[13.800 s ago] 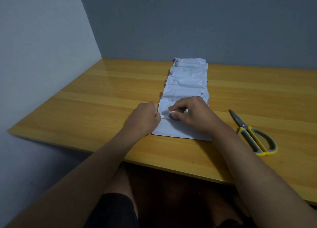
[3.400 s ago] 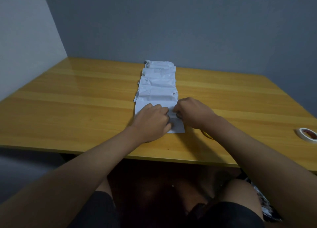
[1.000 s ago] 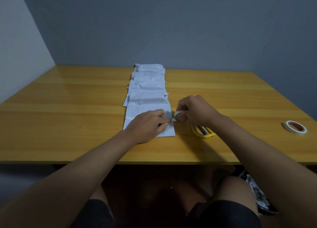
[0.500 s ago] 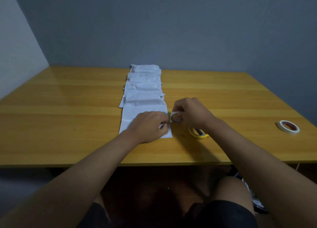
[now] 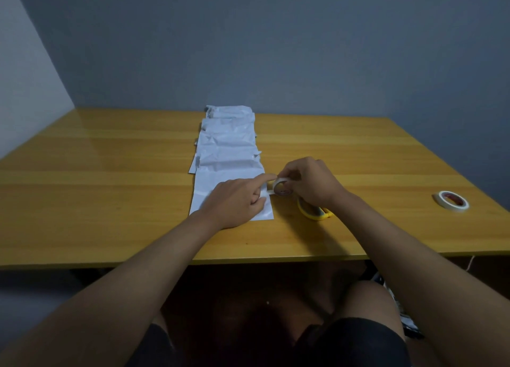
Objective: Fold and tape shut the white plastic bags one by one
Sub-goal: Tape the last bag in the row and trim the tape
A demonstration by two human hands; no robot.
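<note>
A row of white plastic bags (image 5: 227,146) runs from the table's middle toward the far wall. The nearest bag (image 5: 209,187) lies flat under my left hand (image 5: 237,201), whose index finger points right and presses the bag's right edge while the other fingers curl. My right hand (image 5: 309,184) grips a small roll of white tape (image 5: 281,188) just right of that edge. A short strip of tape runs from the roll to the bag under my left fingertip.
Yellow-handled scissors (image 5: 314,210) lie on the wooden table (image 5: 110,201), mostly hidden beneath my right hand. A second tape roll (image 5: 452,199) sits near the right edge. Grey walls close the back and left.
My right hand has drawn the tape roll slightly to the right, off the bag's edge. My left index finger has stretched out onto the strip's end. The camera tilted a little.
</note>
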